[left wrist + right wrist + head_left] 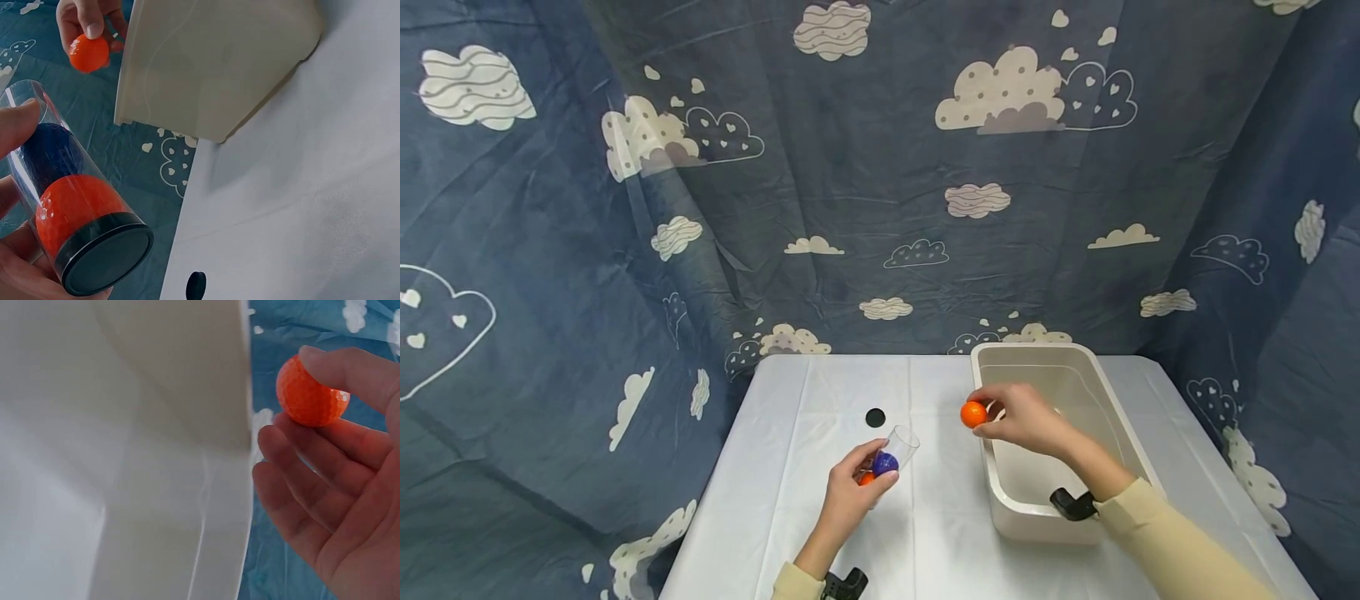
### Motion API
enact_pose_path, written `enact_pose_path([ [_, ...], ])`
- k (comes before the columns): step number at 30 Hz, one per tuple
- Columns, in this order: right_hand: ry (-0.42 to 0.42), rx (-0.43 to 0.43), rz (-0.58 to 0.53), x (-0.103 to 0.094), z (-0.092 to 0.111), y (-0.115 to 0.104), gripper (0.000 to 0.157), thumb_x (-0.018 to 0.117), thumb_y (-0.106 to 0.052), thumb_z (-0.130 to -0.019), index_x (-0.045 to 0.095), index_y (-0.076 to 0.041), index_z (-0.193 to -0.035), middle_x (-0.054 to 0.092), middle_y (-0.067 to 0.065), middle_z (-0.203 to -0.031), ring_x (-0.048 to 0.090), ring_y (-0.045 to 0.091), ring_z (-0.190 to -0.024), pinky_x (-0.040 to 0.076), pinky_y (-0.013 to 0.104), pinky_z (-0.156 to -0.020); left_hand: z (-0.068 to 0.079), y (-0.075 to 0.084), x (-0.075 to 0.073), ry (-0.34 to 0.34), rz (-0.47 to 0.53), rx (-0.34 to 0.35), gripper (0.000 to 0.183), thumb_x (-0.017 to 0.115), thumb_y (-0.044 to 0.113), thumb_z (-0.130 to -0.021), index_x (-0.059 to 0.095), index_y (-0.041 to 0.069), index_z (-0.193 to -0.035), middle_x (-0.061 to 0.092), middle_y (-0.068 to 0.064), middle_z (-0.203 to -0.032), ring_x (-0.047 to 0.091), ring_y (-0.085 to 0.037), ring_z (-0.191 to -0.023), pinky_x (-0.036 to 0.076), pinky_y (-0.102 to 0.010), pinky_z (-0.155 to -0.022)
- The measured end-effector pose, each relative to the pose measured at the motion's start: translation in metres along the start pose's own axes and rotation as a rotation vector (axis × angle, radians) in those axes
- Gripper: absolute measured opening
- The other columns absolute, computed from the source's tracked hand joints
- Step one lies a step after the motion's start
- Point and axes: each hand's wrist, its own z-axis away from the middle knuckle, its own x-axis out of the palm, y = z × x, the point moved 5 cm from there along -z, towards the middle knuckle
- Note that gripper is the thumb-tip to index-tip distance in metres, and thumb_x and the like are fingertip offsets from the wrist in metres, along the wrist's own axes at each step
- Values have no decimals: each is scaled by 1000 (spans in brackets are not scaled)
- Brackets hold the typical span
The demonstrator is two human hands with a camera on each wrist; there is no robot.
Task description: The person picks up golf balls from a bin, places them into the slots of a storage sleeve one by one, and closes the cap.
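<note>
My left hand [848, 492] grips a clear plastic tube [94, 165], held tilted above the table. Inside the tube a dark blue ball [51, 156] sits against an orange ball [78, 203], which rests at the end closed by a black cap [109, 253]. The tube's other end has no cap and points up and to the right in the head view. Between thumb and fingers, my right hand [1026, 417] pinches an orange golf ball [307, 392] with a dimpled surface. That hand is by the left rim of the white bin, with the ball just outside it.
A deep white plastic bin [997, 492] stands on the right of the table, which has a white cloth [775, 492]. Behind the tube lies a loose black cap [876, 417]. Dark blue cloud-patterned fabric [865, 167] hangs around the back and sides.
</note>
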Motion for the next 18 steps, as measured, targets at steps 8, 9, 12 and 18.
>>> enact_pose_path([
  [8, -39, -2, -80, 14, -2, -24, 37, 85, -19, -78, 73, -18, -113, 68, -9, -98, 65, 15, -84, 54, 30, -70, 2, 1, 0, 5, -7, -5, 50, 81, 7, -85, 64, 2, -131, 66, -15, -116, 63, -28, -98, 56, -37, -83],
  [9, -44, -11, -77, 16, -3, -28, 37, 85, -19, -78, 73, -18, -113, 68, -9, -97, 64, 15, -84, 54, 30, -69, 2, 2, 0, 3, -6, -2, 50, 81, 7, -85, 64, 2, -131, 66, -16, -117, 63, -29, -98, 56, -38, -83],
  [12, -54, -40, -74, 19, -4, -38, 35, 85, -19, -79, 73, -19, -112, 68, -10, -98, 64, 16, -84, 54, 29, -69, 2, 5, 0, 2, -12, 9, 50, 81, 6, -85, 64, 2, -131, 66, -16, -118, 63, -28, -98, 56, -38, -83],
  [18, -49, -87, -88, 27, -6, -54, 36, 86, -19, -79, 73, -17, -112, 69, -10, -101, 65, 16, -84, 57, 31, -72, -1, -6, 2, 6, -31, 13, 49, 81, 4, -84, 64, 2, -131, 66, -15, -117, 63, -30, -96, 56, -34, -80],
])
